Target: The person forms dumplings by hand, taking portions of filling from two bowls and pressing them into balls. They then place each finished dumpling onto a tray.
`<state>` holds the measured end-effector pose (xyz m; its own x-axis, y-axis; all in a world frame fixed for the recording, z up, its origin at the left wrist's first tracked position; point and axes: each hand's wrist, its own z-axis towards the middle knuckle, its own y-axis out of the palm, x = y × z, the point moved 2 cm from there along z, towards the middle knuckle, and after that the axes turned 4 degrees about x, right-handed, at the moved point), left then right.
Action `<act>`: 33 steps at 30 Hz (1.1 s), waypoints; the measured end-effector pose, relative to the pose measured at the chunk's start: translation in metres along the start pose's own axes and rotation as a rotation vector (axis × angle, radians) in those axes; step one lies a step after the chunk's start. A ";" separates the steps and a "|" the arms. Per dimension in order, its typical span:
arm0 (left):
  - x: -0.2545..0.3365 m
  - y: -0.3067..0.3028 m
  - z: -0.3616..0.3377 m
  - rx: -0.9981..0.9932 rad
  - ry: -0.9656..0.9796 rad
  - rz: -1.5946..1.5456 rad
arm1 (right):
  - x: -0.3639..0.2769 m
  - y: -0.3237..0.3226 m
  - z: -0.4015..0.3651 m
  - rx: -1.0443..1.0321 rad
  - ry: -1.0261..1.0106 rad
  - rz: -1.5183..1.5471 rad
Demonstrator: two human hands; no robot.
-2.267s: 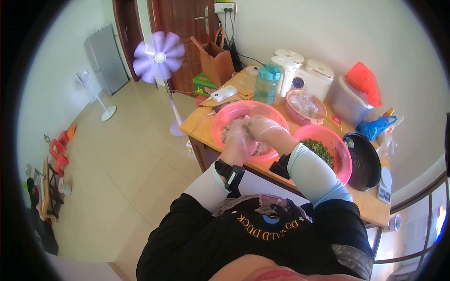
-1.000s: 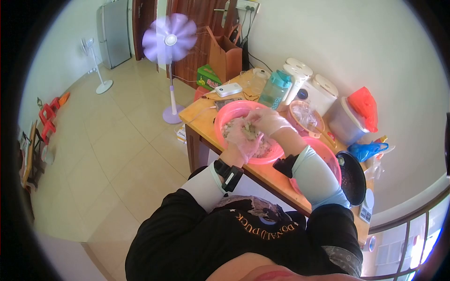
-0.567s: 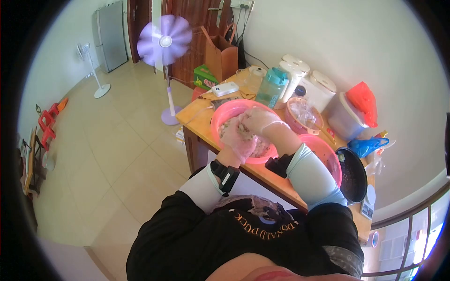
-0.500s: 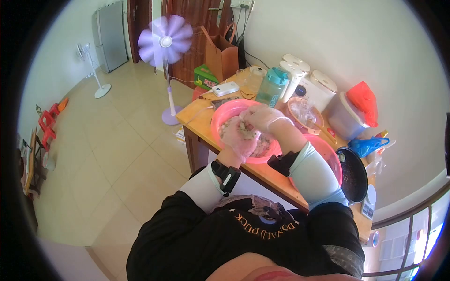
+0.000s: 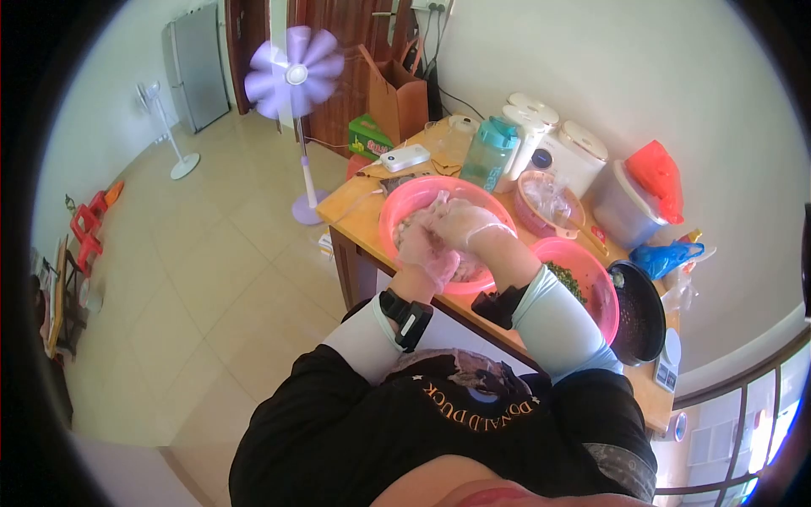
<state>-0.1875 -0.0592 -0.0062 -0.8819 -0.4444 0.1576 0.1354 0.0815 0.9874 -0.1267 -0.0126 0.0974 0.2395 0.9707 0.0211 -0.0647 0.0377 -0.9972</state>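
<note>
Both my hands wear clear plastic gloves and meet inside a pink basin (image 5: 390,228). My left hand (image 5: 425,256) is cupped low in it, palm up. Over the left palm lies my right hand (image 5: 463,225), its fingers bent down and closed against it. A clump of pale, green-flecked food mixture sits between the two hands, now mostly covered by the right one. Loose pale pieces of the mixture (image 5: 467,269) show in the basin below my wrists.
Right of my hands stand a second pink basin (image 5: 601,291) with chopped greens (image 5: 568,279), a black pan (image 5: 639,321) and a scale (image 5: 666,365). Behind are a teal bottle (image 5: 491,156), a bowl with plastic bags (image 5: 549,203) and a lidded container (image 5: 627,203). A purple fan (image 5: 296,74) spins beyond the table.
My right hand has moved down over the left palm and now covers the clump that showed there. My right forearm has shifted left, uncovering the greens in the second basin.
</note>
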 end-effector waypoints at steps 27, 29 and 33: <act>0.001 0.021 -0.017 0.009 -0.024 -0.070 | -0.003 0.002 -0.030 0.178 -0.045 0.360; 0.002 0.011 -0.013 0.021 -0.029 -0.107 | 0.013 -0.001 -0.026 0.282 -0.055 0.477; 0.002 0.002 -0.009 -0.021 -0.030 -0.113 | 0.017 -0.013 -0.032 0.379 0.077 0.863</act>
<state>-0.1849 -0.0676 -0.0039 -0.9049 -0.4232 0.0450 0.0434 0.0134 0.9990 -0.0910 -0.0038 0.1081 0.0241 0.6819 -0.7311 -0.5568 -0.5982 -0.5763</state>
